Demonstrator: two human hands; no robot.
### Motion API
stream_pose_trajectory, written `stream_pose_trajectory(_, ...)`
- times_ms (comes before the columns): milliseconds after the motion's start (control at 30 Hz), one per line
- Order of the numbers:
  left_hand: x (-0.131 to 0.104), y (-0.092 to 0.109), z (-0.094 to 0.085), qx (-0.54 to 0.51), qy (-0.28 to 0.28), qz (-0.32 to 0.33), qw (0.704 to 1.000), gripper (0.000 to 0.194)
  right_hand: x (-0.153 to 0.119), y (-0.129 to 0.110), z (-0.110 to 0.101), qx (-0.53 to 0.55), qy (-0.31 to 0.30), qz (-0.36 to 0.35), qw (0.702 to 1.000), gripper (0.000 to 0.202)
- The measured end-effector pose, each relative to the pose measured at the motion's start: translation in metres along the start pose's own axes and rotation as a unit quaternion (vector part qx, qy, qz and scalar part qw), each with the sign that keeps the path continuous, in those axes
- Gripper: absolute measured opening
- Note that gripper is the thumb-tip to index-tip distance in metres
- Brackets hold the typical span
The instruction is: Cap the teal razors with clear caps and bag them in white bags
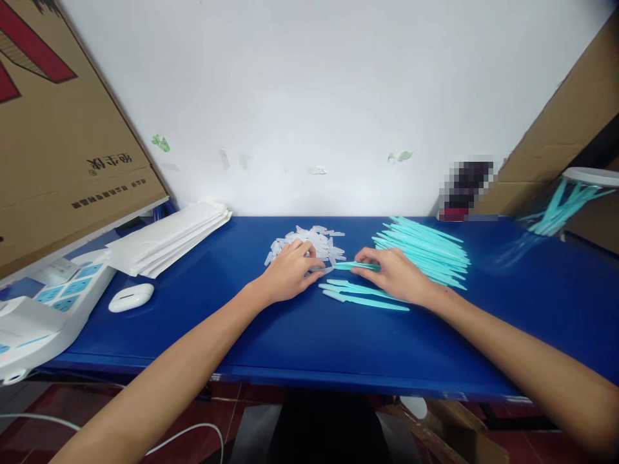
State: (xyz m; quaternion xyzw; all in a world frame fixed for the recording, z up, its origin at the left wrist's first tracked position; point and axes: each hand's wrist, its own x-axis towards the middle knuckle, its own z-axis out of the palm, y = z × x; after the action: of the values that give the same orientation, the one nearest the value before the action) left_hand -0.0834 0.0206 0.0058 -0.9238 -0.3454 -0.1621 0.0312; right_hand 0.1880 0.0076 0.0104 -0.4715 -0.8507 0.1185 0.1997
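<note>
My left hand (294, 267) pinches a small translucent cap (327, 270) beside the pile of caps (309, 240) at the middle of the table. Between the fingers of my right hand (391, 270) is a turquoise stick (345, 265), its tip pointing left and meeting the cap. Just below, a few turquoise sticks with caps on their left ends (372, 301) lie side by side, partly under my right hand. Behind that hand, to the right, a large heap of turquoise sticks (425, 251) is spread out.
White envelopes (169, 235) are stacked at the left, with a white earphone case (131, 298) and a power strip (80, 293) nearby. A clear container of turquoise sticks (563, 200) stands at the far right. Cardboard boxes flank the blue table (338, 351).
</note>
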Motion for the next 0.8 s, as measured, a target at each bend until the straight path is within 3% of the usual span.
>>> stream_pose_trajectory(200, 0.0007, 0.0012, 0.0004, 0.032, 0.016, 0.024, 0.999, 0.028, 0.0012, -0.0017, 0.0, 0.007, 0.005, -0.046, 0.999, 0.035)
stream_pose_trajectory(800, 0.0049, 0.0039, -0.0021, 0.002, 0.015, 0.029, 0.999, 0.014, -0.001, -0.005, 0.0006, 0.006, -0.005, -0.034, 0.999, 0.035)
